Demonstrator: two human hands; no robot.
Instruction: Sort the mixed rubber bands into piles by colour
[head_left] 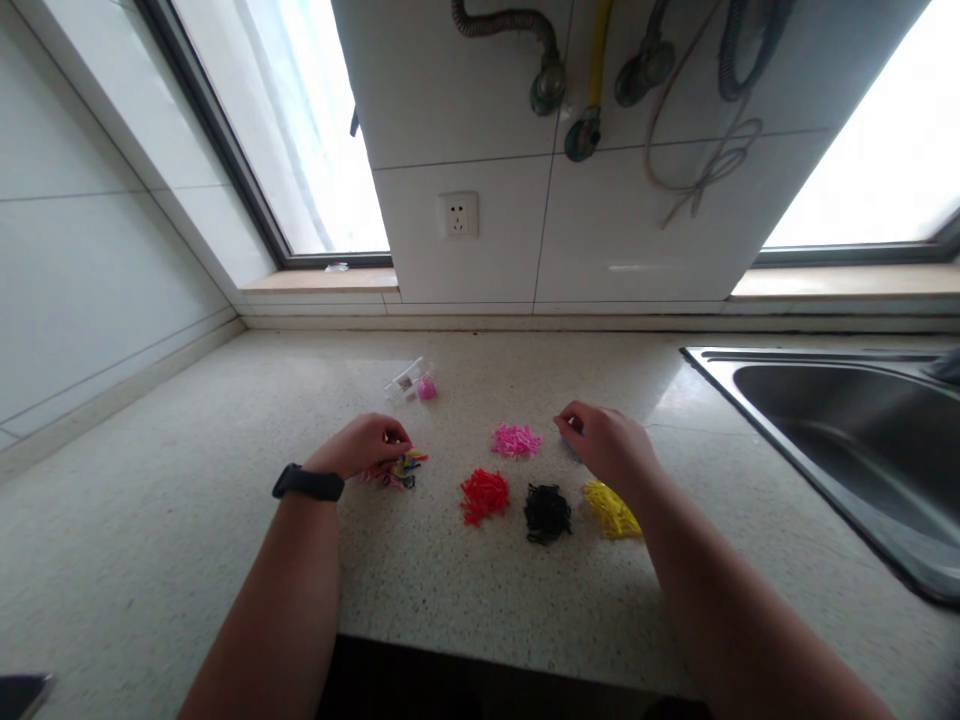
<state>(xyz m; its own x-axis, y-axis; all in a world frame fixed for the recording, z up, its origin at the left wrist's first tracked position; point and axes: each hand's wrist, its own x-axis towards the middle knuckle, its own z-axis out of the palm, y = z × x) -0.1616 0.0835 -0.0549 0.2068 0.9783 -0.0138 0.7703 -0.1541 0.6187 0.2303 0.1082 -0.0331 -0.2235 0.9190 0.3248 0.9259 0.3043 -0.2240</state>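
My left hand (pixel 367 443), with a black band on its wrist, has its fingers pinched together at a mixed-colour pile of what look like small rubber bands (pixel 397 472), covering part of it. Its fingertips may hold a band, too small to make out. My right hand (pixel 609 440) is closed in a pinch over a bluish pile (pixel 571 447), mostly hidden beneath it. What it holds, if anything, does not show. Between the hands lie a pink pile (pixel 516 441), a red pile (pixel 484 497) and a black pile (pixel 547 513). A yellow pile (pixel 611 510) is partly behind my right forearm.
A clear plastic container (pixel 405 382) with a pink ball-like piece (pixel 427 387) lies behind the mixed pile. The steel sink (pixel 720 385) is set into the speckled counter (pixel 225 520) at right. A wall with a socket (pixel 458 215) and hoses rises behind.
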